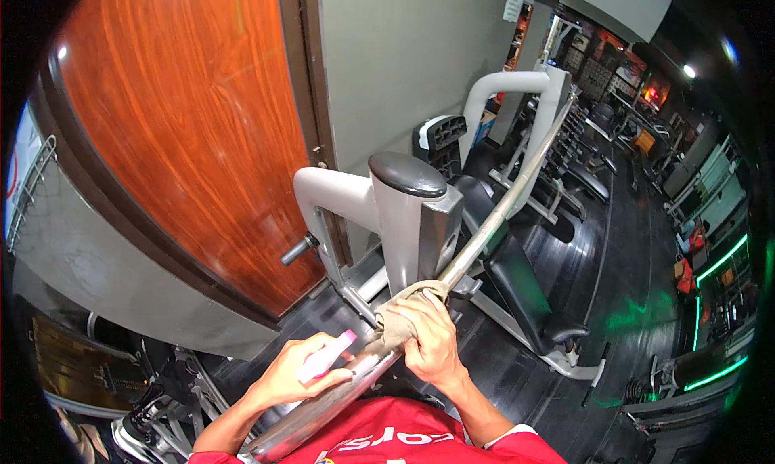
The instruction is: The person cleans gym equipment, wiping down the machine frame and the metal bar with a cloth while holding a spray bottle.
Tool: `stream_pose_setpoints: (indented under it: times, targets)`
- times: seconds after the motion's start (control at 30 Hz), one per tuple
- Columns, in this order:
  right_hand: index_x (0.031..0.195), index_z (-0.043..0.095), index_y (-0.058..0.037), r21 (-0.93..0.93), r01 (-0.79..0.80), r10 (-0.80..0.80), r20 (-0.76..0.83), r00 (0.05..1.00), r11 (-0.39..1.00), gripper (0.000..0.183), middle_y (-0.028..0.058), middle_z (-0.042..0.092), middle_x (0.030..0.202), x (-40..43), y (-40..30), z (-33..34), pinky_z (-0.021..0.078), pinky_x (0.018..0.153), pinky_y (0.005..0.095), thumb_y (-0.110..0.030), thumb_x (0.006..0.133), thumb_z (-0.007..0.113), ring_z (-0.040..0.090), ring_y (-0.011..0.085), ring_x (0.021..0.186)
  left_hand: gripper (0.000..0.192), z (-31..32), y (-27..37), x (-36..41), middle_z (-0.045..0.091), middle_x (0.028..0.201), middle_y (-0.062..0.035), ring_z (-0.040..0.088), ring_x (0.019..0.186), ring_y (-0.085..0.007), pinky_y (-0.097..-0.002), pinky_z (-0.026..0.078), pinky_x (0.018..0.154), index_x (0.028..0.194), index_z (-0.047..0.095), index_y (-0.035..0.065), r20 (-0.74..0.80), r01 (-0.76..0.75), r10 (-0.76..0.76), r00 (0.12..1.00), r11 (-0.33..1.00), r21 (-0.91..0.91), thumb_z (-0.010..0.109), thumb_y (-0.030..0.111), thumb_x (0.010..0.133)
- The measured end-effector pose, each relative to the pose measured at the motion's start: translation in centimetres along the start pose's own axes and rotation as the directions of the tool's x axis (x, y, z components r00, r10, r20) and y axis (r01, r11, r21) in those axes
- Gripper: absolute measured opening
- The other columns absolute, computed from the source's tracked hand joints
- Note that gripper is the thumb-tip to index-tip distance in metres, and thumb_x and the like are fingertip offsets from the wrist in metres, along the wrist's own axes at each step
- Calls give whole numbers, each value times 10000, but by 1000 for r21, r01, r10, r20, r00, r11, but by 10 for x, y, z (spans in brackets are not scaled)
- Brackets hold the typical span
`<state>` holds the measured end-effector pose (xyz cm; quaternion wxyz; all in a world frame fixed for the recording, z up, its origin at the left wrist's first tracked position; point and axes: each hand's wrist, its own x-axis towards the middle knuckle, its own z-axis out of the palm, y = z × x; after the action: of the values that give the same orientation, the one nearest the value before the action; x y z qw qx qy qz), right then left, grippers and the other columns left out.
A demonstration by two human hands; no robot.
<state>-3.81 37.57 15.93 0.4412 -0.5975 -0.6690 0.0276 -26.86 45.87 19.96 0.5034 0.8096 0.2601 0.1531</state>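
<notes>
A metal barbell (pixel 484 231) runs from the lower middle up to the right, across a grey bench press frame (pixel 396 246). My right hand (pixel 428 338) presses a folded olive cloth (pixel 396 324) around the bar, next to the thick end sleeve (pixel 327 397). My left hand (pixel 303 367) is closed on a small white and pink bottle (pixel 326 358), just over the sleeve. The lower part of the bottle is hidden by my fingers.
A black padded bench (pixel 517 288) stands beyond the bar. A wooden door (pixel 194 131) and a grey wall (pixel 412 58) are behind the frame. A peg (pixel 300 249) juts from the frame. Dumbbells on a rack (pixel 566 137) stand farther off on the right.
</notes>
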Motion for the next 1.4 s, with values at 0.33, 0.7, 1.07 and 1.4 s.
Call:
stream_pose_setpoints:
  times: [0.33, 0.7, 1.07, 1.4]
  targets:
    - [1089, 566, 30, 669, -209, 480, -250, 841, 714, 294, 170, 630, 1087, -60, 0, 8, 465, 882, 323, 51, 804, 502, 627, 221, 971, 295, -1, -2, -7, 691, 944, -58, 583, 634, -108, -264, 467, 627, 1021, 625, 43, 3, -15, 15, 1000, 1000, -27, 749, 157, 779]
    - [1037, 620, -77, -202, -67, 125, 288, 949, 977, 341, 97, 612, 1024, 31, -55, -2, 424, 904, 398, -67, 697, 642, 573, 277, 990, 305, -7, -18, -22, 666, 885, -55, 617, 701, -126, -259, 480, 648, 1045, 644, 60, 10, -60, 61, 998, 996, -70, 747, 196, 792]
    - [1046, 638, -36, 45, -33, 46, -321, 946, 998, 489, 250, 523, 1280, -90, -16, 51, 367, 1050, 441, 95, 595, 504, 466, 411, 1234, 421, -4, -32, -30, 674, 970, -38, 613, 695, -103, -259, 482, 647, 1087, 617, 51, 20, -134, 137, 990, 985, -113, 793, 221, 743]
    - [1218, 497, -31, 826, -302, 782, -240, 575, 476, 311, 164, 640, 1074, -119, -12, 108, 504, 844, 297, 5, 914, 447, 645, 278, 948, 434, -3, -31, -29, 665, 965, -35, 592, 641, -93, -245, 472, 607, 1080, 618, 42, -10, -167, 167, 986, 982, -90, 811, 190, 720]
